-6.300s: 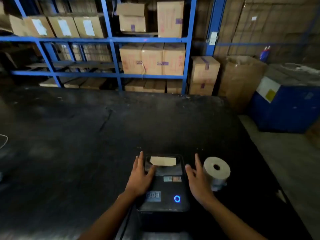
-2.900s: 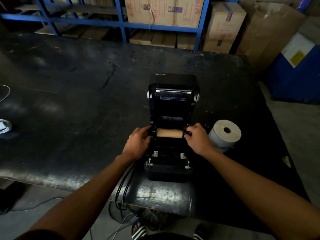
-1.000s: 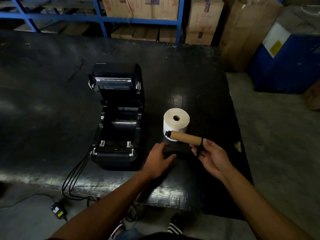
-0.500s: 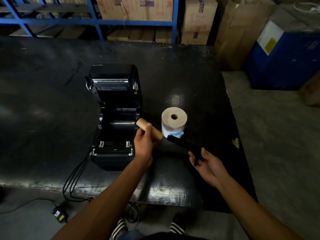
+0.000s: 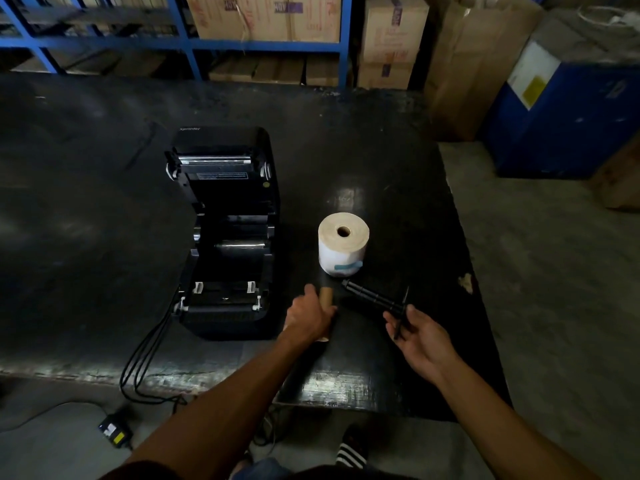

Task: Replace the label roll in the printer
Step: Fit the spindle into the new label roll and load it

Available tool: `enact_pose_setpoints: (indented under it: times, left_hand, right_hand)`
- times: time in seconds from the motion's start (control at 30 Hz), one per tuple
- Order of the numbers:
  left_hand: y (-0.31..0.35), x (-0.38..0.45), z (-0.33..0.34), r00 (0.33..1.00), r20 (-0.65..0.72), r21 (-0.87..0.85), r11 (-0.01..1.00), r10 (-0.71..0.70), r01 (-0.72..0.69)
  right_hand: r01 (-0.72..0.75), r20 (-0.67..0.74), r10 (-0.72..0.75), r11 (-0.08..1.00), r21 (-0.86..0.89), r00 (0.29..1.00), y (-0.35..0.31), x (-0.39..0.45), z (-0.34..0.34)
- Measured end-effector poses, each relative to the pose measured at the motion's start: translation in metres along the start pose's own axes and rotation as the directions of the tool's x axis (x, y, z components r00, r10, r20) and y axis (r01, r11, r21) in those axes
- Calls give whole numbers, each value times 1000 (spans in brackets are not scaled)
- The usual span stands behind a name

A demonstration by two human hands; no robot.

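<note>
The black label printer [image 5: 225, 237] stands on the dark table with its lid tipped back and its roll bay bare. To its right a full white label roll [image 5: 343, 245] stands on end. My left hand [image 5: 310, 317] grips the brown cardboard core [image 5: 326, 296] low over the table, just right of the printer's front corner. My right hand [image 5: 417, 336] holds the black spindle [image 5: 372, 297] by its flanged end; the free end points up-left toward the base of the new roll. Core and spindle are apart.
The dark table [image 5: 86, 202] ends at its right edge [image 5: 464, 244] and near edge. Black cables [image 5: 138, 368] drop from the printer to a power adapter [image 5: 114, 434] on the floor. Blue shelving with cartons [image 5: 263, 19] stands behind, a blue drum [image 5: 568, 109] at the right.
The empty core has come off the spindle. My left hand has carried it from above the printer's right side down to the table; my right hand keeps the bare spindle.
</note>
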State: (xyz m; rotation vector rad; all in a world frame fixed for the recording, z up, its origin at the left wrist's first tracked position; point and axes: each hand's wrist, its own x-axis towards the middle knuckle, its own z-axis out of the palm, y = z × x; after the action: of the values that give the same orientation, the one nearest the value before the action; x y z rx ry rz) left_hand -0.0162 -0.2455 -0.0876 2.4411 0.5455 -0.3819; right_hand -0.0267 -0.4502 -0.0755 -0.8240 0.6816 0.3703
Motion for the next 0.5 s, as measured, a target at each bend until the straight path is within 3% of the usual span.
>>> enact_pose_setpoints:
  times: [0.1, 0.17, 0.2, 0.27, 0.33, 0.37, 0.43, 0.5]
  left_hand:
    - [1, -2, 0, 990, -100, -6, 994, 104, -105]
    - [8, -8, 1, 980, -137, -223, 959, 146, -174]
    - [13, -12, 2, 988, -85, -410, 899, 130, -154]
    - [25, -18, 2, 989, 113, -760, 649, 96, 24]
    - [34, -21, 0, 974, 217, -908, 381, 72, 174]
    - [36, -20, -1, 974, 220, -931, 310, 54, 193]
    - [39, -19, -5, 979, 198, -950, 257, 53, 178]
    - [39, -17, -10, 987, 147, -955, 268, 66, 124]
  right_hand:
    - [-11, 25, 10, 999, 40, 1000, 1, -1, 2]
    - [-25, 51, 22, 998, 64, 998, 2, -2, 6]
    - [-32, 68, 27, 997, 66, 997, 4, -3, 8]
    - [-39, 110, 32, 997, 59, 993, 6, -4, 12]
    - [-39, 160, 34, 999, 29, 987, 8, -4, 17]
    - [-40, 184, 38, 999, 8, 982, 8, -4, 19]
    - [-25, 216, 34, 999, -44, 976, 8, -3, 23]
    - [31, 234, -3, 993, -117, 972, 7, -1, 25]
